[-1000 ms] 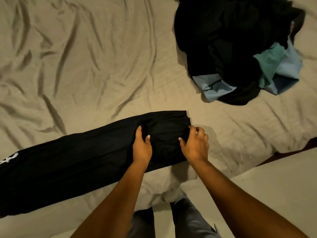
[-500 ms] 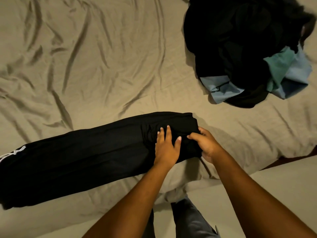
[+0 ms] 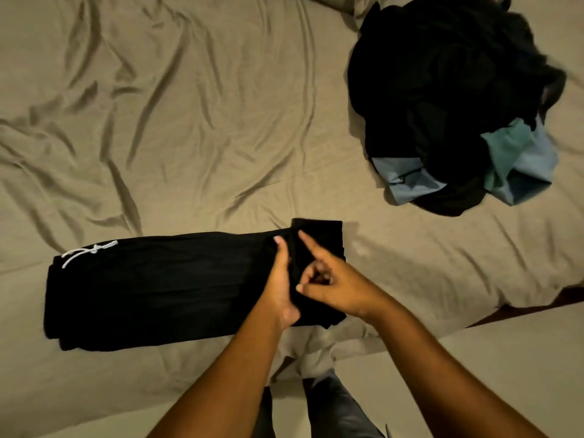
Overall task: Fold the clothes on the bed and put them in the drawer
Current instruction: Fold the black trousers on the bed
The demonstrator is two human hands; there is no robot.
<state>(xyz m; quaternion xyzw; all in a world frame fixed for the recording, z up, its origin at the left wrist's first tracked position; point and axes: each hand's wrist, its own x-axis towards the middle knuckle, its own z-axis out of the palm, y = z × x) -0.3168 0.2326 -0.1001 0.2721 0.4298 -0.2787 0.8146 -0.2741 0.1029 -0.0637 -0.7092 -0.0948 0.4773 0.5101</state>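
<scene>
Black trousers with a white drawstring lie lengthwise across the tan bed sheet. Their right end is doubled over into a short folded flap. My left hand stands on edge against the left side of that flap, fingers straight. On top of the flap lies my right hand, its index finger stretched out while the thumb and other fingers curl and pinch the black cloth.
A heap of unfolded clothes, mostly black with light blue and teal pieces, sits at the upper right of the bed. The bed's near edge runs along the lower right. My legs show below.
The trousers' right end has been turned over to the left into a flap. Both hands have come together on it. The view has shifted, and the drawstring end now shows fully.
</scene>
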